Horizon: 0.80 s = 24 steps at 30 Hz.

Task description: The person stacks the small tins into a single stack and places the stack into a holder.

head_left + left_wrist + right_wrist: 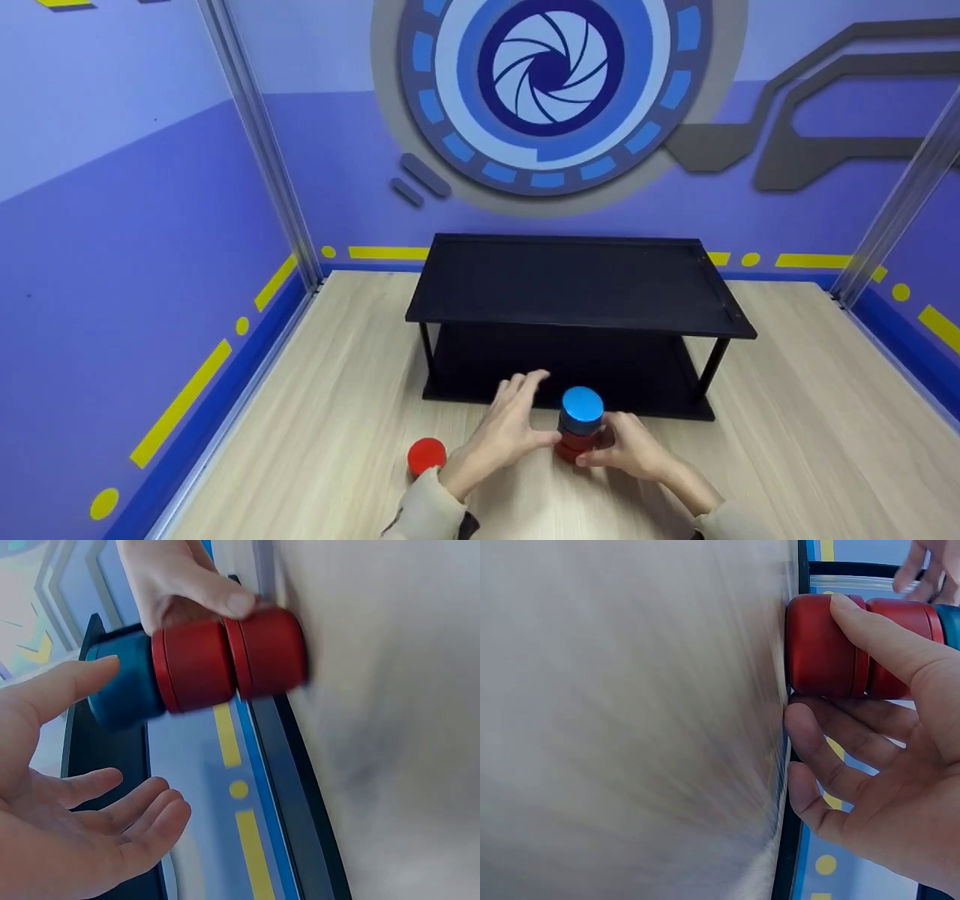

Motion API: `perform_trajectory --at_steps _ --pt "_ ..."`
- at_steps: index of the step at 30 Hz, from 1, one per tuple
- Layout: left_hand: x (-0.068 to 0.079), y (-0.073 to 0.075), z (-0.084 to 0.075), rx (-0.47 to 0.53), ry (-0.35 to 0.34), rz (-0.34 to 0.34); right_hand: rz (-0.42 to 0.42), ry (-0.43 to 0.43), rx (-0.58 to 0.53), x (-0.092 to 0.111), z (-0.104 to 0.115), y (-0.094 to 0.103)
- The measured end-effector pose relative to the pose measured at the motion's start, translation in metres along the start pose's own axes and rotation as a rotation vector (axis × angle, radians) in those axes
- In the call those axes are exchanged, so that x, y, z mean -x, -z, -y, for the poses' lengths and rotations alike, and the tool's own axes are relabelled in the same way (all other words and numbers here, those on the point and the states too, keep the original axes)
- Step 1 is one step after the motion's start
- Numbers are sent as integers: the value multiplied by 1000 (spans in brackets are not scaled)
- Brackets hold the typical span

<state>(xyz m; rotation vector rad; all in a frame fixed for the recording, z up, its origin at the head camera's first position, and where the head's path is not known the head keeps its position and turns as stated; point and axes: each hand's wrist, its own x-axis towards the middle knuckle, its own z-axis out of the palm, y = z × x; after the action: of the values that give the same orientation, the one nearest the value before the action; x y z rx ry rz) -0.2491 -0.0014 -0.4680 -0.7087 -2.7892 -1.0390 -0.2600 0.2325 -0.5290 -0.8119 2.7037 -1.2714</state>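
Three small round lidded tins stand stacked on the table, in front of the black rack. The bottom red tin (821, 645) and the middle red tin (196, 664) carry a blue tin (583, 405) on top. My right hand (634, 448) grips the bottom red tin, its thumb on the near side and fingers around behind. On the stack's left, my left hand (508, 429) has its fingers spread, with nothing held. Its thumb tip overlaps the blue tin in the left wrist view. Another red tin (427, 455) stands apart, beside my left wrist.
A black two-tier rack (577, 285) stands just behind the stack, its lower shelf edge close to both hands. Blue-purple wall panels (330, 165) enclose the wooden table (352, 375) at the back and sides.
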Motion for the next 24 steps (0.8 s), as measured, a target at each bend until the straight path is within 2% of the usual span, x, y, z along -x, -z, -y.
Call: perform_trajectory --at_steps 6,9,17,24 --pt "16 15 27 -63 -14 -94 2 -28 -2 0 2 1" --pt "26 21 41 -77 -3 -117 3 -29 -9 1 3 1" --pt "56 36 69 -83 79 -71 12 -26 -23 1 3 1" --pt "72 40 85 -77 116 -65 11 -16 -1 1 2 1"
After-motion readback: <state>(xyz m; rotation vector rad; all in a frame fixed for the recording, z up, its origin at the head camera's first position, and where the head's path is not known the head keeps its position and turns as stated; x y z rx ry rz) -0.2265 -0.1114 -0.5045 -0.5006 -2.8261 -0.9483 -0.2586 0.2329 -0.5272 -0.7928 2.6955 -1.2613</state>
